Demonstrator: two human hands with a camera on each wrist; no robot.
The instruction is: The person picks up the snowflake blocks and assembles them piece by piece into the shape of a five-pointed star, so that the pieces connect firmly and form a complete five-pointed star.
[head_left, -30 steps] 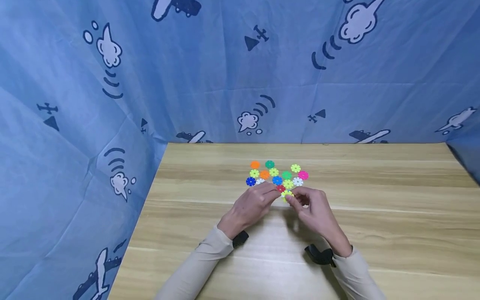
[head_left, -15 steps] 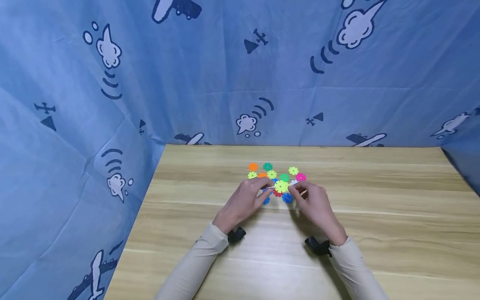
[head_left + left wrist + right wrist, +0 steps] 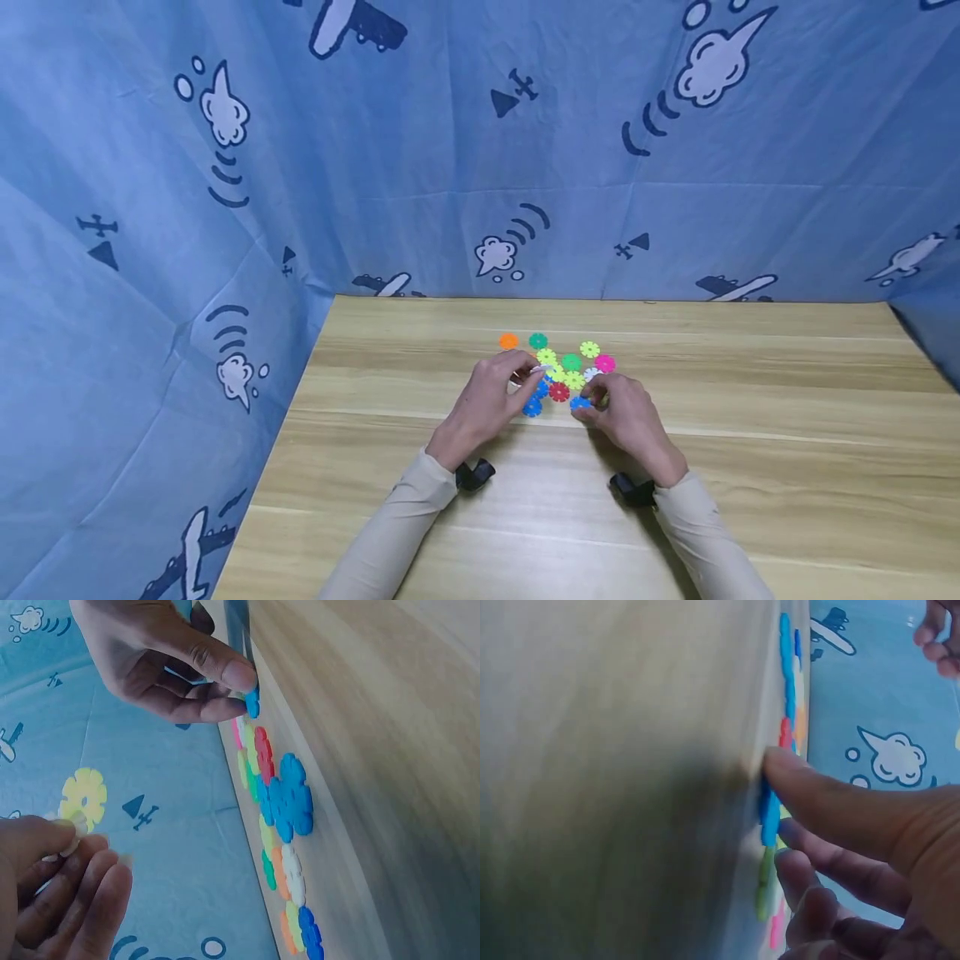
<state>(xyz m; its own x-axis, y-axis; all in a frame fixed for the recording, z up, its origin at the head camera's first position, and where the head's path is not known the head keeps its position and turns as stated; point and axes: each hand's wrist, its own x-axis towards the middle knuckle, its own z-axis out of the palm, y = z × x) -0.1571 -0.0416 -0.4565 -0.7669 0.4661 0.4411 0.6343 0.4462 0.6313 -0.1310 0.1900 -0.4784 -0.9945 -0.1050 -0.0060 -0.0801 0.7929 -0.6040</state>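
My left hand (image 3: 483, 400) is raised over the table and pinches a white notched plastic disc (image 3: 76, 834) between thumb and fingers. A yellow notched disc (image 3: 84, 791) is joined to that white one and stands out beyond the fingertips. On the right, my right hand (image 3: 628, 415) pinches a blue notched disc (image 3: 580, 402) at the near edge of the group of discs. Its thumb lies against the blue disc in the right wrist view, with fingers on the other side. A red disc (image 3: 558, 392) lies between the hands.
Several loose discs lie beyond the hands, among them an orange disc (image 3: 508, 342), a green disc (image 3: 537, 342) and a pink disc (image 3: 605, 363). Two blue discs (image 3: 291, 799) lie close together. A blue patterned curtain (image 3: 450, 167) stands behind the wooden table (image 3: 750, 400).
Both hands first worked close together at the near discs, then lifted a yellow and a white disc. The right hand has since left the yellow disc and come down to a blue one.
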